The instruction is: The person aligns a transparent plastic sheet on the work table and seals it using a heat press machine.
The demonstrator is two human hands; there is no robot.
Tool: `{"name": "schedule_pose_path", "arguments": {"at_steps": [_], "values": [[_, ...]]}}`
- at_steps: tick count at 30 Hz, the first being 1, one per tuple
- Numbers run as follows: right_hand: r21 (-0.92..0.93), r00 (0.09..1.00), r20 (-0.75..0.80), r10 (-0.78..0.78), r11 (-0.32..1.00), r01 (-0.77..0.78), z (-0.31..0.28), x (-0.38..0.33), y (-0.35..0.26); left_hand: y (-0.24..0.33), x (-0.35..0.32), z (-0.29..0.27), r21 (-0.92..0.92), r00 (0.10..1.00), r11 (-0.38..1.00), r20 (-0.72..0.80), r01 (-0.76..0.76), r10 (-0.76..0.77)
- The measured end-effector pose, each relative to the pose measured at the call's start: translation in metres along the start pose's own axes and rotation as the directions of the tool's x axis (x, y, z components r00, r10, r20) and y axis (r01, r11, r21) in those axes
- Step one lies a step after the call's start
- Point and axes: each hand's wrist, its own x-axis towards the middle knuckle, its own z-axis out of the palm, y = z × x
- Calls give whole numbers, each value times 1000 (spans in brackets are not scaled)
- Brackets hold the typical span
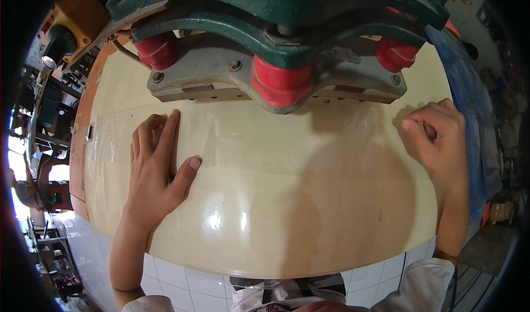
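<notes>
A clear plastic sheet (248, 146) with wrinkles and tape-like strips lies over the cream work surface (353, 240) in front of me. My left hand (157, 157) rests on it at the left, palm down, fingers stretched forward and thumb out to the side. Near the right edge of the surface is my right hand (439, 132), its fingers curled in and the thumb pressed against the forefinger. Whatever that pinch may hold is hidden. Just beyond both hands stands a green press (221, 27) with red cylindrical mounts (281, 80) and a grey metal plate (218, 74) under it.
Blue plastic sheeting (475, 113) hangs along the right side. At the far left are an orange-yellow machine housing (80, 22) and a black lamp (58, 47). A person (36, 188) is in the background at left. White floor tiles (171, 276) show below the near edge.
</notes>
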Motion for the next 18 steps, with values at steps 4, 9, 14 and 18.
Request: {"name": "schedule_pose_path", "arguments": {"at_steps": [4,9,14,18], "values": [[181,958,109,266,942,-282,12,4,19,-2,0,2,-9,1000,1000,1,-1,1],[410,829,305,468,721,-558,16,9,41,-1,1,0,-4,1000,1000,9,5,-5],[428,830,309,464,712,-557,19,11,49,-2,1,1,1,1000,1000,14,16,-16],[439,816,328,475,688,-577,24,8,57,-1,1,0,4,999,1000,35,22,-22]]}}
